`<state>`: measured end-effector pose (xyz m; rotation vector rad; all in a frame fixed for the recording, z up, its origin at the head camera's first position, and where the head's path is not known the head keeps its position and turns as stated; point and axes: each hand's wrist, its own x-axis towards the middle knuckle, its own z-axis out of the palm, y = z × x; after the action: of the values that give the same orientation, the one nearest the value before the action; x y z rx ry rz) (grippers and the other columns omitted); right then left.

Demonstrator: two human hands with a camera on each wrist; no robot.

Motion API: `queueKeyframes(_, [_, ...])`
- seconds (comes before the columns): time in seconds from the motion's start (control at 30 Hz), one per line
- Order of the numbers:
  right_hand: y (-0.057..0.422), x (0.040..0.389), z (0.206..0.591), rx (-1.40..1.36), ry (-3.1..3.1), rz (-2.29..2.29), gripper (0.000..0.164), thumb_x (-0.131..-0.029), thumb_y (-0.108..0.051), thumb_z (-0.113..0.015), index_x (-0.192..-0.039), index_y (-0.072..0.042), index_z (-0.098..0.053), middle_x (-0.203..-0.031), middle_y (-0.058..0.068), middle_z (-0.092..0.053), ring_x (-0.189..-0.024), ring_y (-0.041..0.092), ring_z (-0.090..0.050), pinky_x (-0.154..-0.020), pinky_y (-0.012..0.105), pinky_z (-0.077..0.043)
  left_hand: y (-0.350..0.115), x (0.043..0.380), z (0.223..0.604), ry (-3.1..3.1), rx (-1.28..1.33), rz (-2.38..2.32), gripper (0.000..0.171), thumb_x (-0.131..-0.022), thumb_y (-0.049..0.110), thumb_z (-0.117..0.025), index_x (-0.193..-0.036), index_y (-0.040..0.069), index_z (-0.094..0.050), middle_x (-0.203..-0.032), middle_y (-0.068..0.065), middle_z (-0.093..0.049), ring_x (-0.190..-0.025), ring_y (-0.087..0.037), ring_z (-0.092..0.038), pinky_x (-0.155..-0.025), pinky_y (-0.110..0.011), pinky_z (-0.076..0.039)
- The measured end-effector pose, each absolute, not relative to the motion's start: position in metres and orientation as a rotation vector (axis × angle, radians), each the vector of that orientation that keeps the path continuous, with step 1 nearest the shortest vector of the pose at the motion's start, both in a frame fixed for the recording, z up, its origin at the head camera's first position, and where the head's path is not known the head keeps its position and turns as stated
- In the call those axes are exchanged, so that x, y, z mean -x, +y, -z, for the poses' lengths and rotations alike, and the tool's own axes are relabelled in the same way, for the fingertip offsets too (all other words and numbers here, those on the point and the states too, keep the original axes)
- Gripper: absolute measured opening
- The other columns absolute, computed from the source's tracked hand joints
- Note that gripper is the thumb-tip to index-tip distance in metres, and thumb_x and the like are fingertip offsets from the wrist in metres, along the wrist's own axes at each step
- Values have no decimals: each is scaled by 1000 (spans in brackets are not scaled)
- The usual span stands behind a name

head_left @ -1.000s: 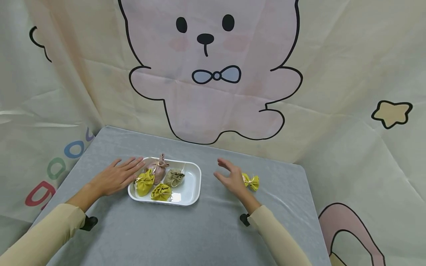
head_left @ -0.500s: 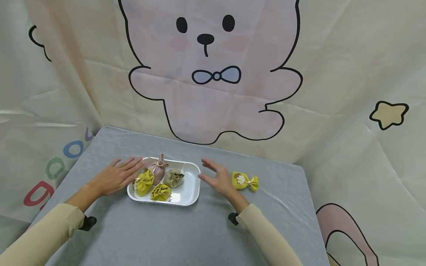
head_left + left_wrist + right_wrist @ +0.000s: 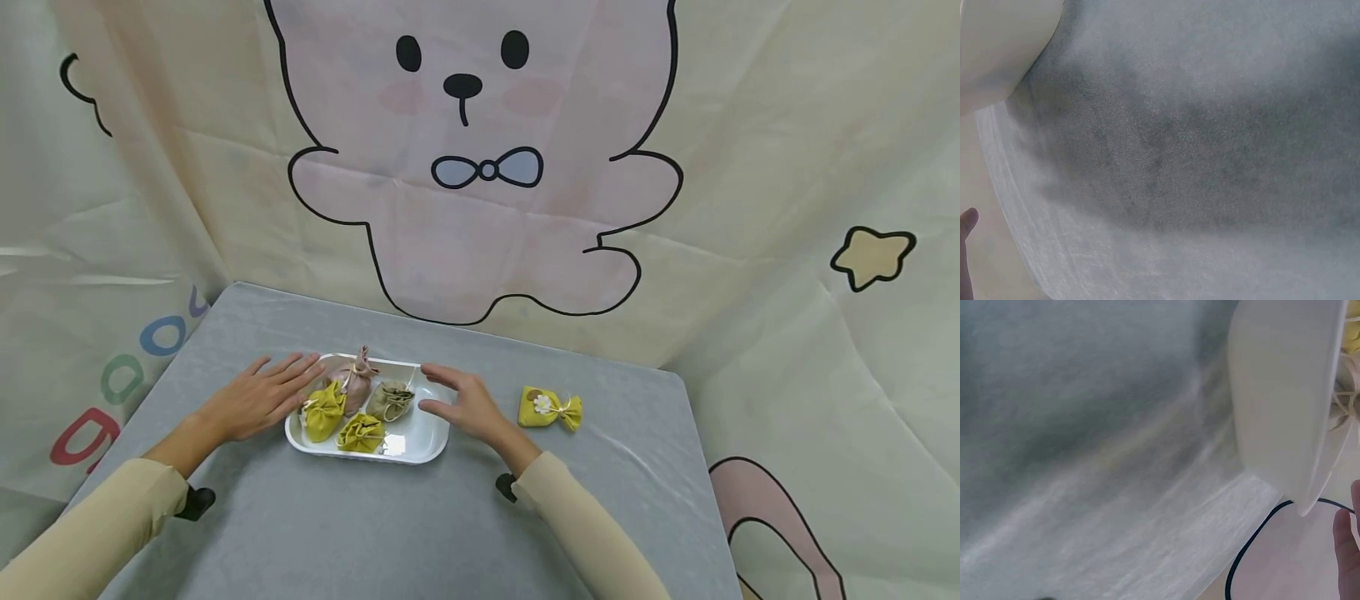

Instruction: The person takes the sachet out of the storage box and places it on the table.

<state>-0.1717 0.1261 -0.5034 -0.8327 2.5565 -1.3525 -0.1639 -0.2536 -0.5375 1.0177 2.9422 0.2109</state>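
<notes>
A white tray [image 3: 424, 442] holds several small drawstring pouches. Inside it are a yellow pouch [image 3: 324, 412] at the left, another yellow pouch [image 3: 361, 433] at the front, a dusty pink pouch [image 3: 356, 385] at the back and an olive-beige pouch [image 3: 391, 402] near the middle. My left hand [image 3: 258, 400] lies at the tray's left edge, fingers straight; whether it touches the rim I cannot tell. Over the tray's right edge my right hand [image 3: 468, 406] hovers with thumb and fingers spread, holding nothing. In the right wrist view, its fingertips [image 3: 1346, 540] show beside the tray wall [image 3: 1285, 394].
Right of the tray, a yellow pouch [image 3: 550, 408] with a white flower and a tied neck lies on the grey cloth-covered table [image 3: 360, 533]. Behind the table hangs a fabric backdrop [image 3: 480, 242] printed with a bear.
My right hand has moved left, from beside the lone yellow pouch to the tray's right edge, leaving that pouch fully in view. My left hand stays almost still.
</notes>
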Motion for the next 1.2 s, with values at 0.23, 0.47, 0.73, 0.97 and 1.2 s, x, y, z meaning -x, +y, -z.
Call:
queueKeyframes(0.23, [112, 173, 499, 828, 2524, 1338, 58, -85, -9, -79, -138, 1, -57, -134, 12, -63, -122, 22, -61, -104, 30, -44, -254, 164, 537, 2925, -995, -214, 57, -106, 37, -44, -156, 13, -33, -161, -8, -31, -147, -34, -29, -111, -64, -23])
queueKeyframes(0.47, [106, 175, 499, 788, 2463, 1332, 56, -88, -7, -77, -138, 3, -55, -132, 13, -64, -120, 20, -63, -104, 29, -45, -254, 164, 535, 2930, -1005, -205, 56, -106, 37, -44, -156, 12, -34, -161, -9, -32, -146, -35, -30, -111, -64, -25])
queueKeyframes(0.73, [98, 179, 499, 794, 2475, 1254, 52, -88, -10, -76, -136, 1, -58, -129, 10, -66, -118, 17, -64, -101, 25, -46, -254, 164, 536, 2933, -1021, -194, 56, -106, 36, -44, -156, 12, -34, -161, -9, -32, -146, -34, -31, -110, -64, -26])
queueKeyframes(0.97, [91, 180, 500, 802, 2465, 1208, 52, -87, -5, -77, -136, 0, -59, -128, 10, -67, -117, 18, -65, -102, 24, -45, -254, 164, 536, 2927, -1002, -206, 57, -106, 38, -43, -156, 12, -34, -161, -9, -32, -146, -34, -30, -111, -64, -25])
queueKeyframes(1.2, [89, 180, 501, 829, 2486, 1142, 51, -87, 1, -74, -136, 2, -58, -126, 10, -68, -117, 18, -64, -102, 23, -44, -253, 165, 538, 2927, -1002, -210, 57, -106, 38, -43, -157, 13, -33, -162, -8, -30, -147, -34, -29, -111, -64, -24])
